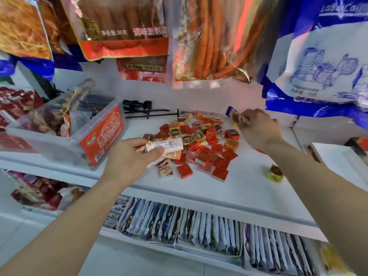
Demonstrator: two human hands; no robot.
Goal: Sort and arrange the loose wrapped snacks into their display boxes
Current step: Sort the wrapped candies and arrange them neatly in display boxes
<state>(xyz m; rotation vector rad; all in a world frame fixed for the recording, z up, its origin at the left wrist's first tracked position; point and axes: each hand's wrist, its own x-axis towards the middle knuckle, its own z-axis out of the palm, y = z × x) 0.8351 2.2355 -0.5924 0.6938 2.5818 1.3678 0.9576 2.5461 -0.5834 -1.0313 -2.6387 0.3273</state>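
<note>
On the white shop shelf [249,176] a loose heap of wrapped snacks [201,148] is spread out, with flat bar packets [167,146] pinched in the left hand [127,160] and one crinkly piece [240,118] nipped by the right hand [258,126], all probably light, slippery foil best taken by the edges.

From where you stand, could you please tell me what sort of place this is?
Most likely a small snack shop: sealed snack bags hang above a white shelf, packets stand in rows below, and a clear display box holds wrapped snacks.
</note>
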